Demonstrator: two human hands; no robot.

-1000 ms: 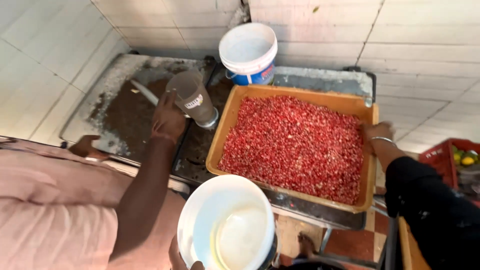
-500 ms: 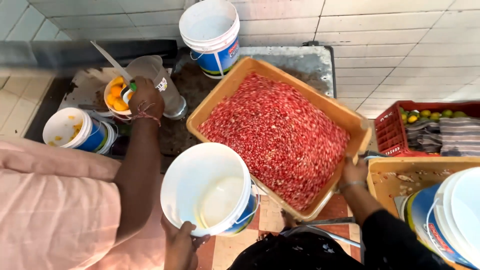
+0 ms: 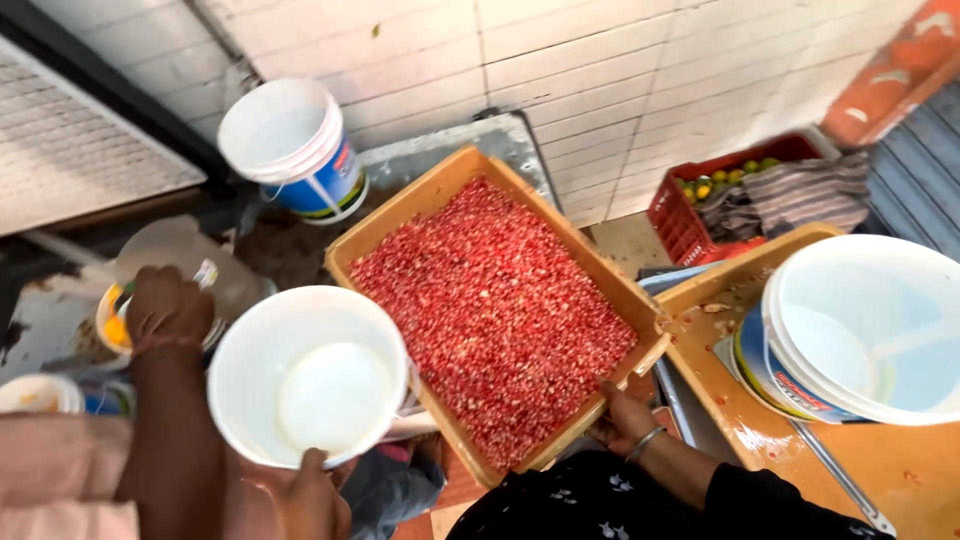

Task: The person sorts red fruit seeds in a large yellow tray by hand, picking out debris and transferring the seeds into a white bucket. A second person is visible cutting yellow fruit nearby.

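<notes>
The right hand [image 3: 625,420] grips the near corner of the shallow orange plastic tray of red pomegranate seeds [image 3: 500,310], fingers curled under its rim (the tray lies tilted off the counter's front edge). The left hand [image 3: 310,495] holds the round white plastic bucket [image 3: 305,375] by its lower rim, probably pinched closed. Another person's hand [image 3: 165,305] rests on a clear jug [image 3: 215,270].

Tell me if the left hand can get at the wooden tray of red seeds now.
Probably not: the left hand rests on a small cup, and the white bucket sits between it and the wooden tray.
</notes>
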